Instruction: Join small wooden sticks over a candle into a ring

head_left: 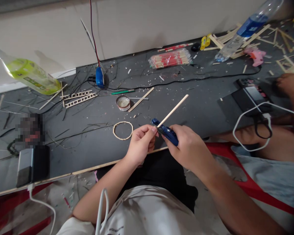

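Note:
My left hand (140, 142) pinches the lower end of a pale wooden chopstick (174, 109), which slants up to the right over the table. In my right hand (188, 148) are blue-handled pliers (169, 133), gripped with fingers wrapped around them. Their head crosses the chopstick close to my left fingertips; whether the jaws bite into the wood I cannot tell. Left of my hands lies a ring of short wooden pieces (113, 131). Behind it sit a roll of tape (123, 103) and two thin sticks (141, 99).
Small ladder-like wooden frames (80, 99) lie at left, near a green-labelled bottle (31, 75). At the back are bagged chopsticks (171, 58), a clear bottle (250, 27) and a pink glue gun (256, 56). A black cord crosses the grey table (198, 107). Another person's hand (290, 83) is at right.

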The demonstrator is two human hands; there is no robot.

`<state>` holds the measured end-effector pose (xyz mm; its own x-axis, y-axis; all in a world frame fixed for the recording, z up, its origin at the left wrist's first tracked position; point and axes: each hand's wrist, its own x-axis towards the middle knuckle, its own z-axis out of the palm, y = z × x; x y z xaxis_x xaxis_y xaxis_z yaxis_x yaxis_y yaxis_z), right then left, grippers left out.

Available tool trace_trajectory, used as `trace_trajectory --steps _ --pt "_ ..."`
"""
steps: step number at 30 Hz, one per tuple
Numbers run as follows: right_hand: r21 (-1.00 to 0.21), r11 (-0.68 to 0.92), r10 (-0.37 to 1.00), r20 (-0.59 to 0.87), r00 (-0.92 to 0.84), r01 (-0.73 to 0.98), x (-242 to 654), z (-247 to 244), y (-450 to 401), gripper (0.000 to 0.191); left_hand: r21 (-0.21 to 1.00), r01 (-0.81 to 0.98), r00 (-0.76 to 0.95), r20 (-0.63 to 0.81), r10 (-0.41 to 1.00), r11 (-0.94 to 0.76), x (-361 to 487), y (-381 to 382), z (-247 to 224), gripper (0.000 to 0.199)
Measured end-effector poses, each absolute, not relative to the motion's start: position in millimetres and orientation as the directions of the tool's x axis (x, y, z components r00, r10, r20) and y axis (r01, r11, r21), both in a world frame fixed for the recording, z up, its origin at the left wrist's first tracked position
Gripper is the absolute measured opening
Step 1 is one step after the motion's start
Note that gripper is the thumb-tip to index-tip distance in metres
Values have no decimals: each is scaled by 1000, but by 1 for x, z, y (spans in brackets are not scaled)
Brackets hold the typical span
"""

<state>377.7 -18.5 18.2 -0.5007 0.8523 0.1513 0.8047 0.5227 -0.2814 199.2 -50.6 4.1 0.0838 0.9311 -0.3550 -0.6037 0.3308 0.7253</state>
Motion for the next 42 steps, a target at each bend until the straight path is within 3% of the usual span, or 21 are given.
trace_trajectory --steps 9,21,29,36,38,42 --pt "-267 518 855 130 -502 813 377 19 -19 15 770 -542 70 -357 931 336 204 -47 5 49" --pt "-292 501 863 91 -498 815 377 18 -19 21 779 -534 74 -344 936 329 204 -45 1 45" --pt "-241 486 871 53 -488 840 377 15 -18 26 894 -399 -16 -230 973 205 203 -45 -11 44" --pt "-193 325 913 -189 -360 926 365 14 -3 44 960 -139 -44 -249 967 241 204 -36 -26 33" --pt "-161 279 896 -309 -317 946 362 13 7 49 972 3 -67 -235 970 235 204 -26 -33 33" --pt "-150 247 845 -451 -289 957 361 11 29 61 963 102 -61 -243 968 248 203 -1 -44 28"
